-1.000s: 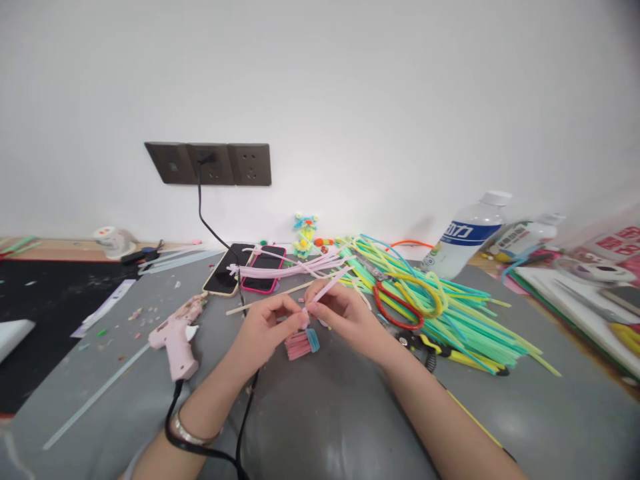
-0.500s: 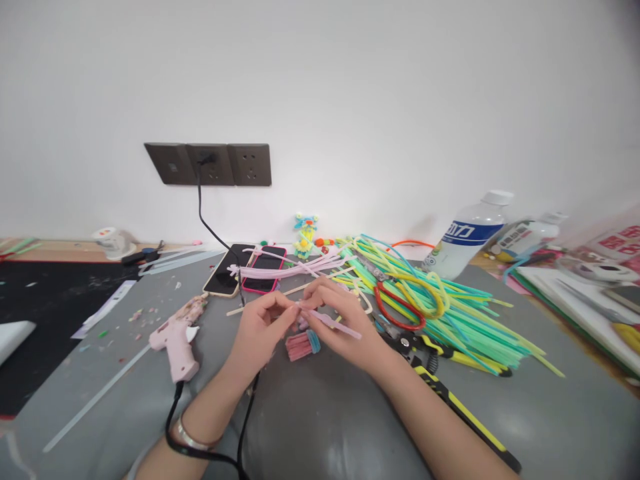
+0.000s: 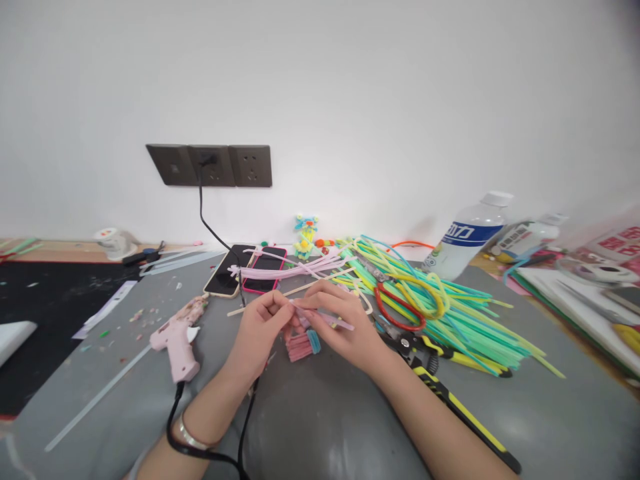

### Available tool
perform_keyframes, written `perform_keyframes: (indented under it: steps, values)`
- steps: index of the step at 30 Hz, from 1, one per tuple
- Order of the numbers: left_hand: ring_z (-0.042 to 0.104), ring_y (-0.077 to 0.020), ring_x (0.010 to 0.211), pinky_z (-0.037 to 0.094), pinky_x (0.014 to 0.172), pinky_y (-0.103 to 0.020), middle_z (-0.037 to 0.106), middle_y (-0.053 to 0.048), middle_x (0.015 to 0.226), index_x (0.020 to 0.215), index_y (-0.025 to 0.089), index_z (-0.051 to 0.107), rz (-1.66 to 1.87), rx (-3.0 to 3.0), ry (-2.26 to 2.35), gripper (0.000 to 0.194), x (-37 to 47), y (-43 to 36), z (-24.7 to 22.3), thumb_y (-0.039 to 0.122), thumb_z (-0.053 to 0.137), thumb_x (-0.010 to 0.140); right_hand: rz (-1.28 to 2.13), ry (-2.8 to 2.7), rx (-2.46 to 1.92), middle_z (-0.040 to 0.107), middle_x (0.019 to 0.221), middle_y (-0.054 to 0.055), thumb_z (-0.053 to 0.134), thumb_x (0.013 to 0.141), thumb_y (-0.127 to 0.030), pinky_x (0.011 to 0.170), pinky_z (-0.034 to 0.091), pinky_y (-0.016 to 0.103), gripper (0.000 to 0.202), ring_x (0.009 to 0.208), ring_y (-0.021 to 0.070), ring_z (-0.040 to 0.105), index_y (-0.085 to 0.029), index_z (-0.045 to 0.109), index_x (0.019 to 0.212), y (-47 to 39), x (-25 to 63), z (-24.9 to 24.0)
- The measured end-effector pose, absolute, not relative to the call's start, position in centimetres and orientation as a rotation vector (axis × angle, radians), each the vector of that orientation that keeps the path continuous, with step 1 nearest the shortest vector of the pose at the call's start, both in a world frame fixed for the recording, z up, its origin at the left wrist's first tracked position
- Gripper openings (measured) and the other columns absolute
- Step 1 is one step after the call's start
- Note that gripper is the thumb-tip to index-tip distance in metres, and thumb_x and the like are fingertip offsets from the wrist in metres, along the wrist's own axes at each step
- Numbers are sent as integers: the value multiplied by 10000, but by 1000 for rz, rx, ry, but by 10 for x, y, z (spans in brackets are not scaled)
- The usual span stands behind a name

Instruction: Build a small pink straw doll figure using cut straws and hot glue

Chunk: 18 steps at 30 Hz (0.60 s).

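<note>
My left hand [image 3: 260,330] and my right hand [image 3: 343,327] meet over the middle of the grey table, fingertips pinched together. Between them is a pale lilac pipe cleaner [image 3: 343,323], its free end sticking out to the right across my right hand's fingers. Its other end is hidden in the pinch. Just beneath the fingers sits a small bundle of pink pipe cleaner pieces [image 3: 300,348] with a blue band [image 3: 314,341] on its right side; I cannot tell whether a finger touches it. More lilac pipe cleaners [image 3: 290,270] lie beyond my hands.
A pink glue gun [image 3: 177,343] lies left, its black cord running by my left wrist. Two phones [image 3: 227,273] lie behind. To the right are red-handled scissors [image 3: 400,310], green and yellow pipe cleaners [image 3: 480,327], yellow-black pliers [image 3: 460,413] and a bottle [image 3: 467,233].
The free end of the lilac pipe cleaner has shifted slightly left and up with small finger movements. Both hands stay in nearly the same place, still pinching.
</note>
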State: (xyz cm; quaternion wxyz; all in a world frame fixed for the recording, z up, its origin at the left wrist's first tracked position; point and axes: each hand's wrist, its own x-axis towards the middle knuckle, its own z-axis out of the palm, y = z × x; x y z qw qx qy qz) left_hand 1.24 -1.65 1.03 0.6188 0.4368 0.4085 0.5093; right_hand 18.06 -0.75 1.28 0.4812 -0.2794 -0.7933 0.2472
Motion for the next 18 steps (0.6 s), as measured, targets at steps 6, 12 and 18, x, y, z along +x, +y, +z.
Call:
perform_keyframes:
  steps: [6,12,18]
  values:
    - [565,-93,494,403,451,-170,639,26,564,667,181,509,1164,958,893,324,14,-18,14,358,775,722,963,-1736,-760,706,845,41,523,968,-262,696,511,279,193,752,158,658,-202,699,1021,-11,174,9]
    - [463,-63,462,356,452,-163,586,52,541,692,185,496,1113,1041,852,327,14,-20,11,388,735,785,1287,-1457,-713,606,691,0,593,924,-389,573,510,267,208,595,137,604,-193,649,885,-9,168,7]
    - [487,-81,494,374,476,-179,583,45,558,690,192,481,1132,1093,882,337,14,-19,11,412,708,806,1412,-1377,-688,602,640,-19,653,887,-392,537,482,227,219,550,107,585,-182,606,848,-8,167,8]
